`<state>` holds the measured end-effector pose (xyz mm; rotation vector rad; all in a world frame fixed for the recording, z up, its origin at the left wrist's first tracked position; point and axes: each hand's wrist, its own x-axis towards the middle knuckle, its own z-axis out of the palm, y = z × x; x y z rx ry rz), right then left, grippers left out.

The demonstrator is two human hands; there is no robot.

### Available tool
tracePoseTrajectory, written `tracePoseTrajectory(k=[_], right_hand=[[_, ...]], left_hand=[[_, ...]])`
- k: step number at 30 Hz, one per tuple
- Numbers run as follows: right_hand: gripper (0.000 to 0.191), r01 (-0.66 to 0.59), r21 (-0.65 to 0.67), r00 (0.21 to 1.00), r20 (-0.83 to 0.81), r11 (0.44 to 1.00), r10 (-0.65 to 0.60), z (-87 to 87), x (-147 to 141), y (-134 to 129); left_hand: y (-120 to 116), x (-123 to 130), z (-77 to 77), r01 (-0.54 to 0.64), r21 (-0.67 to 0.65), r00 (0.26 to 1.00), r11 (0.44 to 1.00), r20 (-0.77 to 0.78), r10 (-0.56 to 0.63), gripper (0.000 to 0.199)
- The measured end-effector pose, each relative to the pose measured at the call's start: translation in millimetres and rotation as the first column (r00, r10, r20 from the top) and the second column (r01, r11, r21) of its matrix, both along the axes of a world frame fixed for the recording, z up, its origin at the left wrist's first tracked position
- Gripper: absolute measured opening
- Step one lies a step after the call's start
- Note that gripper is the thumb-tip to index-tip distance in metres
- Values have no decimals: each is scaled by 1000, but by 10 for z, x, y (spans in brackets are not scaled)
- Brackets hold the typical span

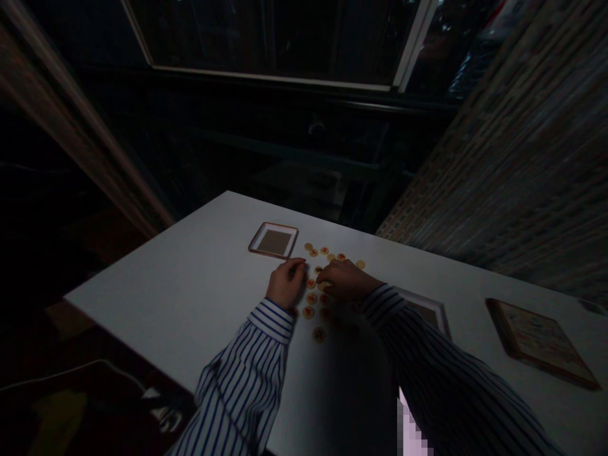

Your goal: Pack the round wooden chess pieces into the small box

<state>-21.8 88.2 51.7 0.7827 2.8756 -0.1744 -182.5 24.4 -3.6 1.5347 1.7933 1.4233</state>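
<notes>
Round wooden Chinese chess pieces with red or dark characters lie scattered on the white table [204, 253]. My right hand [349, 280] reaches in from the right, its fingertips closed on a pale Chinese chess piece [324, 286]. Just left of the group, my left hand [285, 283] is curled with thumb and fingers bent inward; whatever it may hold is hidden. Between the hands and toward me is a column of pieces, among them a red-marked piece [308, 312] and a dark-marked piece [319, 334]. Beyond the hands lie several more, some blank side up, like one piece [361, 265].
A shallow open box part [273, 254] stands at the far left of the pieces. Another similar tray [444, 320] is partly hidden under my right forearm. Farther right lies a flat box with a patterned top [546, 339]. A bead-like curtain [498, 183] hangs behind the table.
</notes>
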Motion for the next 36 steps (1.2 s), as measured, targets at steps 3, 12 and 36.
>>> tracePoseTrajectory(k=[3,12,36], right_hand=[[30,15,5,1000,15,1000,-15,10,-5,-5],[28,13,49,1000,-4,999,-13,-18,21,-15],[34,60,-684,717,-477,727,-509,-30,133,79]], left_hand=[[2,0,0,0,-7,1000,1000,7,0,26],[8,-9,-27,13,-8,999,1000,34,-13,27],[-64,82,84,166,89,986,982,-48,-162,24]])
